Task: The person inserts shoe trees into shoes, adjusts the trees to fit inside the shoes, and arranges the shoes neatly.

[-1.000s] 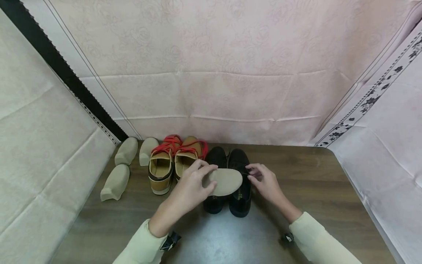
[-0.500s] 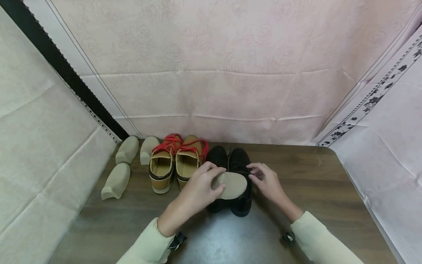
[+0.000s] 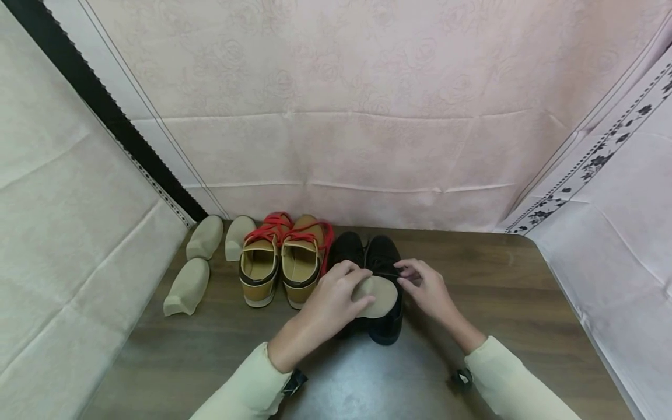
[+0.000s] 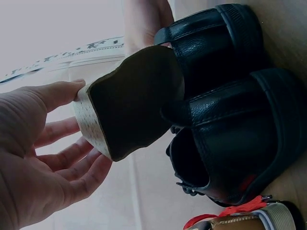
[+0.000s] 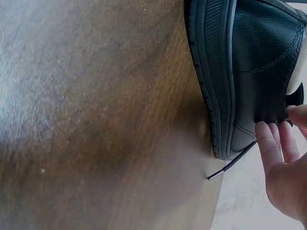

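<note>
My left hand (image 3: 336, 297) grips the cut-off end of a cream shoe insert (image 3: 379, 297), thumb on one side and fingers on the other. In the left wrist view the insert's underside (image 4: 134, 100) looks dark. Its rounded end is at the opening of the right black shoe (image 3: 383, 252); how deep it reaches is hidden. My right hand (image 3: 422, 286) pinches that shoe's edge by the lacing, fingertips against its outer side (image 5: 264, 52) and thumb at the opening. The left black shoe (image 4: 235, 139) stands beside it, partly covered by my left hand in the head view.
Left of the black pair stand two tan shoes (image 3: 259, 268) with red laces. Several more cream inserts (image 3: 186, 287) lie at the far left. A loose black lace end (image 5: 225, 170) hangs by the right shoe. Pale cloth (image 3: 336, 146) rises behind the wooden surface (image 3: 472, 256).
My left hand has carried the insert to the right, from between the black shoes to over the right one. The right hand keeps its hold on the shoe's edge.
</note>
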Action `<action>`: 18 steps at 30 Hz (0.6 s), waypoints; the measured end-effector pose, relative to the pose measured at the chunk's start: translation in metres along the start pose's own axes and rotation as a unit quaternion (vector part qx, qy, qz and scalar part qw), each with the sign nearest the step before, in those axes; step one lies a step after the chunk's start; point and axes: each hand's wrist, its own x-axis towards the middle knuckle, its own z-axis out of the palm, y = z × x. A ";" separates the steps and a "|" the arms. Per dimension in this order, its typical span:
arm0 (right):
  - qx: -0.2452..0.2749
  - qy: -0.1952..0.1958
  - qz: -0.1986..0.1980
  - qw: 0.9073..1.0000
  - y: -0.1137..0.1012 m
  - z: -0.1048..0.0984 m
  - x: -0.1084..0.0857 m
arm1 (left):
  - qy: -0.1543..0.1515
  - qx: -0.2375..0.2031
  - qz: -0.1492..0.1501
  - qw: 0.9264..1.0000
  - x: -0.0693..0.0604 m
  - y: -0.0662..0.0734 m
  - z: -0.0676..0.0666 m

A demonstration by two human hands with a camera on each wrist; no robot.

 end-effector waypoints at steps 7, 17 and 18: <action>0.002 -0.006 0.003 1.000 -0.003 -0.001 0.000 | -0.010 0.012 0.003 1.000 0.007 0.001 0.007; 0.000 -0.012 0.004 1.000 -0.002 -0.002 0.000 | -0.012 0.037 0.022 0.999 0.013 0.006 0.018; 0.000 -0.011 0.003 1.000 -0.002 -0.002 0.000 | -0.011 0.037 0.022 0.999 0.013 0.007 0.020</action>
